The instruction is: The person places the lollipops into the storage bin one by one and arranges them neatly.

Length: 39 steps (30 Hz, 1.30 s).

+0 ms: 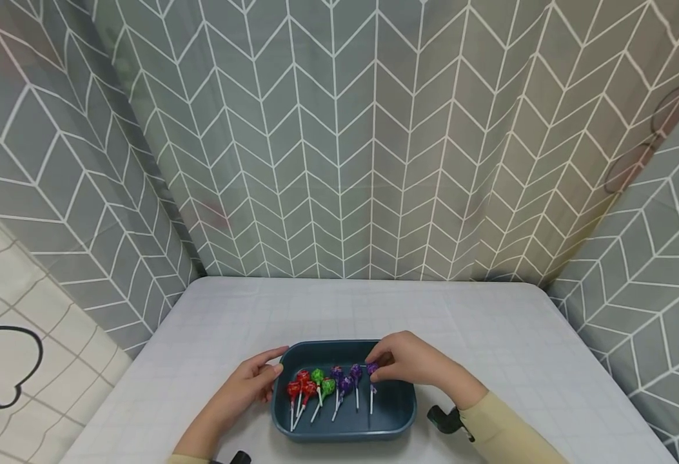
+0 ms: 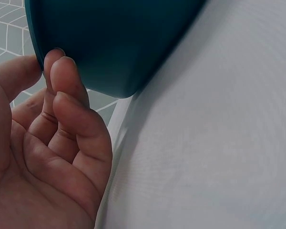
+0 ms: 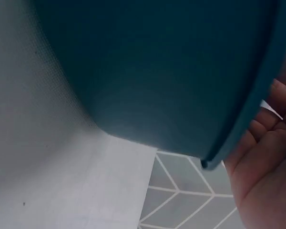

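Note:
A dark teal tray (image 1: 394, 415) holds several wrapped lollipops lying in a row by colour. Red lollipops (image 1: 293, 389) are at the left, green lollipops (image 1: 317, 376) beside them, and purple lollipops (image 1: 345, 385) towards the right. At the tray's left rim, the left hand (image 1: 251, 385) grips the edge, thumb on top and fingers outside against the wall, as the left wrist view shows. The right hand (image 1: 411, 361) reaches over the right part of the tray and pinches the rightmost purple lollipop (image 1: 372, 368) by its head, the white stick pointing towards the person.
The tray stands on a table with a white cloth (image 1: 246, 306). Patterned grey curtains (image 1: 339, 142) hang behind the table and on both sides. Black wrist devices (image 1: 446, 420) sit on the forearms by the beige sleeves.

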Tool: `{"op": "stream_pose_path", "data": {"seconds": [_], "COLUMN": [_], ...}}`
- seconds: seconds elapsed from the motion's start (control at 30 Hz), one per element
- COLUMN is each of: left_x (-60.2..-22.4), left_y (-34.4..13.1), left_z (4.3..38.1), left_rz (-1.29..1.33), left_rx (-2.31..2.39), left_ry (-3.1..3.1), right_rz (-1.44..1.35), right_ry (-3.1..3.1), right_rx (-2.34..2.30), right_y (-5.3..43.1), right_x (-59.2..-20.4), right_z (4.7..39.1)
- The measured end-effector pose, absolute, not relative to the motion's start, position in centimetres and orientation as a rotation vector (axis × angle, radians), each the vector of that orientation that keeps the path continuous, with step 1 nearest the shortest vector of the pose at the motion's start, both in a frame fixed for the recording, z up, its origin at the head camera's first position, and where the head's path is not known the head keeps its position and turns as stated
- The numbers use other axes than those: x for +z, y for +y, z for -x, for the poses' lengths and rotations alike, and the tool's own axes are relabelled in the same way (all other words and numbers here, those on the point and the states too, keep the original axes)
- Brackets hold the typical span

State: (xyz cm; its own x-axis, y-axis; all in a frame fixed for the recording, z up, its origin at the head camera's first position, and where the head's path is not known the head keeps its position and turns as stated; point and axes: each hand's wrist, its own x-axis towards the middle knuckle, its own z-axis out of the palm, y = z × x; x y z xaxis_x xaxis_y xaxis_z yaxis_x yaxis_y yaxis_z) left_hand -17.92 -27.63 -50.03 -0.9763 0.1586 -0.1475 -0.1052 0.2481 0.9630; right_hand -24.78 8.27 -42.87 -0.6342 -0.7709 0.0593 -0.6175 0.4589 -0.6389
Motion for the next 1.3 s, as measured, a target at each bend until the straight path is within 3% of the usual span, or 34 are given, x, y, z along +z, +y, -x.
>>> {"op": "stream_pose_path", "data": {"seconds": [1.3], "left_x": [-49.9], "left_y": [-27.6], "left_z": [17.5], "left_rz": [-0.05], "left_rx": [1.82], "left_ry": [2.293], "right_rz": [1.266], "right_ry": [2.657], "right_rx": [-0.502], "right_y": [5.0], "right_x": [-44.6], "right_z": [23.2]}}
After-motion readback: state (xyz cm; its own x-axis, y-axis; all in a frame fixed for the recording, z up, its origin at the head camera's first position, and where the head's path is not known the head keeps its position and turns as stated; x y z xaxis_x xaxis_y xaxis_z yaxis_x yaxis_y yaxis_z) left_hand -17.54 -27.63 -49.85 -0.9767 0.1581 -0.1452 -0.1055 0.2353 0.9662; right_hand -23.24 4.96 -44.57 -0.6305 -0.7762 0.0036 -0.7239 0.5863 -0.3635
